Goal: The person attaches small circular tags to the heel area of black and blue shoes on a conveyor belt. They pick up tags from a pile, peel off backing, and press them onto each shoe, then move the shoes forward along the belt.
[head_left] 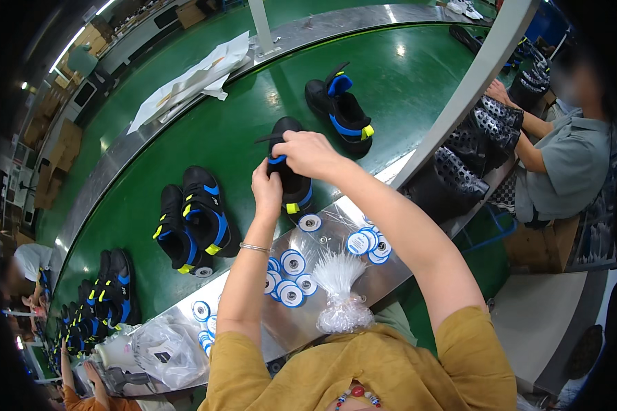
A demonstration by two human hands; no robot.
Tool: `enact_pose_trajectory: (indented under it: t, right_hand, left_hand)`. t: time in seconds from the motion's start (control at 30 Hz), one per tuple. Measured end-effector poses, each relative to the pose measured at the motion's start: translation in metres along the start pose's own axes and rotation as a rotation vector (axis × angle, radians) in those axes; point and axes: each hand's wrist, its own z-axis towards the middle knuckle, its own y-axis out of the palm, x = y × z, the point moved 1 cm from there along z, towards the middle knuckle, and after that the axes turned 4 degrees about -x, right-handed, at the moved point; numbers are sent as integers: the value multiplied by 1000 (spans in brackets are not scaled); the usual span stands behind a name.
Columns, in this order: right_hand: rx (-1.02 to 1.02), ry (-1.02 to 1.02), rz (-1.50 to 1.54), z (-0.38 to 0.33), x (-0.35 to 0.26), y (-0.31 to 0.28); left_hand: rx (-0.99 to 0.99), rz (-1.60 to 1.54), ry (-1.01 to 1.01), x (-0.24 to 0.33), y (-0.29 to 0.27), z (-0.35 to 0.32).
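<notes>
Nearest the body, a bundle of clear plastic strands is lying on the metal counter, with loose round tags spreading on both sides of it. One tag is resting just by the heel of the black shoe, which is sitting on the green surface past the counter's edge, toe pointing away.

The work on this shoe is looking only partly done: its strap is sticking out loose to the left, and both hands are busy at its opening. The left hand is gripping the near-left side, fingers drawn together on the upper; the right hand is bending over the top, fingers curling tightly on the tongue area, though the exact part is being hidden. The shoe is showing a blue lining and a bright yellow heel tab.

To the left, a pair of shoes is standing with straps lying down, seemingly further along. Farther off, a matching shoe is standing with its tongue raised, apparently still needing to be closed.
</notes>
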Motion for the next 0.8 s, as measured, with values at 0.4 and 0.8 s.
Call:
enact_pose_trajectory:
  t: [0.4, 0.8]
  right_hand:
    - [213, -98, -265, -65, -17, 19]
    - [383, 129, 126, -72, 6, -28]
  left_hand:
    - [-245, -233, -135, 46, 7, -20]
    - [-86, 347, 255, 56, -3, -47]
